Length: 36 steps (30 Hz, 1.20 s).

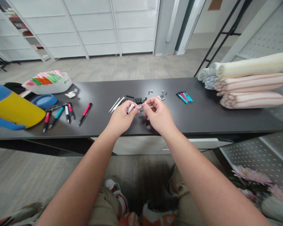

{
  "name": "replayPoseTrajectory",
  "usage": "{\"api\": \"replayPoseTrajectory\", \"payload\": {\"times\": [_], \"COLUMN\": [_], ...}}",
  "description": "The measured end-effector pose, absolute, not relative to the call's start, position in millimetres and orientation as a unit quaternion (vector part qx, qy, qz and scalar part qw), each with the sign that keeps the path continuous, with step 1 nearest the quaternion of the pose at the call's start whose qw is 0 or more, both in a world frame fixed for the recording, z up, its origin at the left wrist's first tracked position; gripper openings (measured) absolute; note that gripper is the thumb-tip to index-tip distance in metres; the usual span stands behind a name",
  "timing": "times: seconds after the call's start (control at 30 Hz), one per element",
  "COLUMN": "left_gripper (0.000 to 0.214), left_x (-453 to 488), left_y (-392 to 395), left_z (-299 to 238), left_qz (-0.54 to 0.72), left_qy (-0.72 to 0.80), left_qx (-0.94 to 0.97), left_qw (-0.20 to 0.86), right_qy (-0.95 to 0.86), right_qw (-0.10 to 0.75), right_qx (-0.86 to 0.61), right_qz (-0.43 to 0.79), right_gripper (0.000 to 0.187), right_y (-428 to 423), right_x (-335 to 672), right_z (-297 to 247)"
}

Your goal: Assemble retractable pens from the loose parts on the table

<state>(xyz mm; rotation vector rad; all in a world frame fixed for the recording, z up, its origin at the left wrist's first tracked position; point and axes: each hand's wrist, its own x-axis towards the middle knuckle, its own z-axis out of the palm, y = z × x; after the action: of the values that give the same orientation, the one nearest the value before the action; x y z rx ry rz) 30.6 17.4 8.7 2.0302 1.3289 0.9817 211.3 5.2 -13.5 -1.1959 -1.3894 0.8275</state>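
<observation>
Over the front middle of the dark table, my left hand (121,117) is closed around a white pen barrel (130,108). Close beside it, my right hand (158,114) pinches a thin, light pen part at the fingertips, partly hidden by the fingers. The two hands' fingertips nearly meet. Just behind them lie several short black pen grips (138,100). Slim pen refills (116,104) are spread left of the grips, and small silvery pen parts (162,95) to their right. Farther right is a group of teal and pink pen barrels (184,97).
Whole pens (58,116) and a separate pink pen (85,113) lie on the left. Also there are a yellow-and-blue container (16,108), a blue lid (44,101), a white basket (67,82) and a crumpled tissue (71,94). Rolled striped cloths (251,83) are stacked at the right end.
</observation>
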Motion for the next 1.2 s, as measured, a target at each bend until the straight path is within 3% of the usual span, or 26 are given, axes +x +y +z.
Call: {"api": "replayPoseTrajectory", "payload": {"times": [0.53,1.2], "left_gripper": [0.020,0.027], "left_x": [27.9,29.0], "left_y": [21.4,19.7], "left_z": [5.5,6.7], "left_qz": [0.388,0.412], "left_qy": [0.469,0.450], "left_qx": [0.750,0.726], "left_qw": [0.260,0.316], "right_qy": [-0.550,-0.565], "right_qw": [0.580,0.559], "right_qx": [-0.417,-0.417], "right_qz": [0.433,0.440], "right_gripper": [0.036,0.038], "right_y": [8.8,7.2], "right_x": [213.8,212.5], "right_z": [-12.6,-9.4]}}
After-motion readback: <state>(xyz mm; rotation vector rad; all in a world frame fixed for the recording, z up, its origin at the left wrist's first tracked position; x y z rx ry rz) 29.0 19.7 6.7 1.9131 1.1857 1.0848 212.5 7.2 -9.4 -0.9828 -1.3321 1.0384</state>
